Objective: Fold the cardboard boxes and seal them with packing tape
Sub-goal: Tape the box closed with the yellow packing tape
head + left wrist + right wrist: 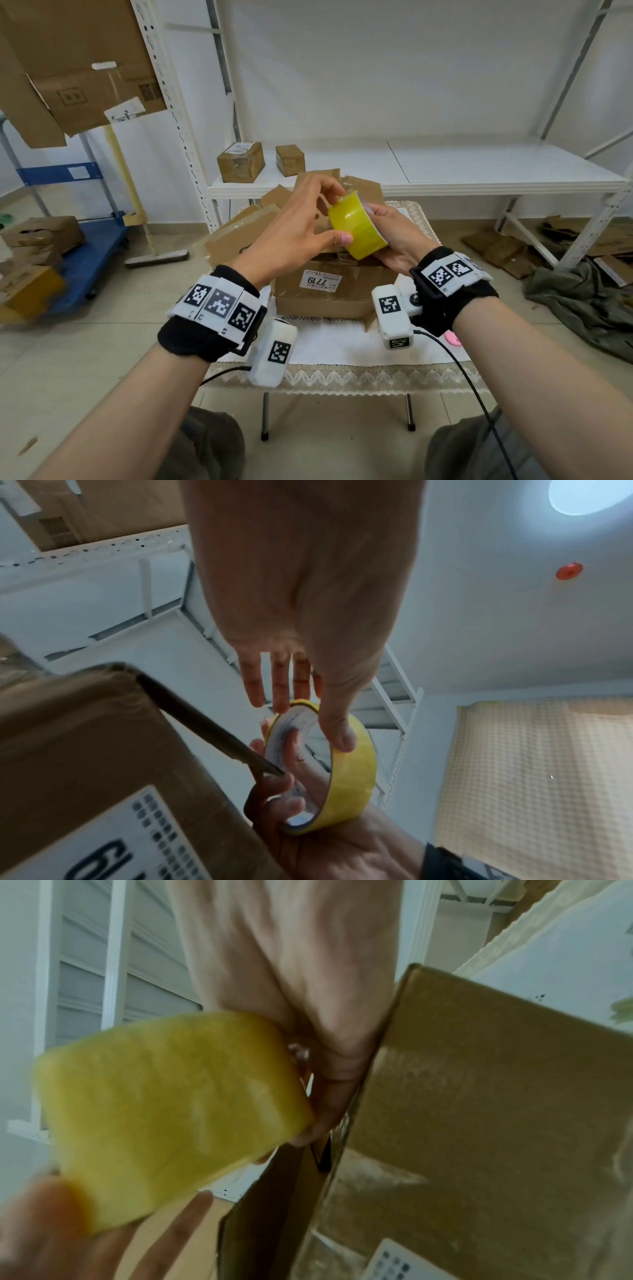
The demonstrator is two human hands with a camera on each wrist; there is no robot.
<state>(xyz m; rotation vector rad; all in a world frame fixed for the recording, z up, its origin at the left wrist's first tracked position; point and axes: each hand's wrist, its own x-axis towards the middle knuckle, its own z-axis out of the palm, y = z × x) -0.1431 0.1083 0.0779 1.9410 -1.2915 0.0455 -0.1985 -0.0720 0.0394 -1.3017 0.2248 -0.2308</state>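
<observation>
A yellow packing tape roll [356, 228] is held above a brown cardboard box [329, 287] with a white "7719" label. My right hand [385, 233] grips the roll from the right, fingers hooked through its core [291, 753]. My left hand [329, 214] pinches the roll from the left: its thumb [342, 739] presses the outer yellow face and its fingertips [281, 704] touch the top rim. In the right wrist view the tape roll [164, 1110] is blurred, beside a wall of the box [479, 1123]. The tape's loose end is not visible.
The box sits on a small table with a lace cloth [342, 346], flattened cardboard [239, 233] behind it. A white shelf [479, 171] carries two small sealed boxes [241, 166]. A blue cart [92, 246] stands left; cardboard scraps [496, 246] and a green cloth [582, 301] lie right.
</observation>
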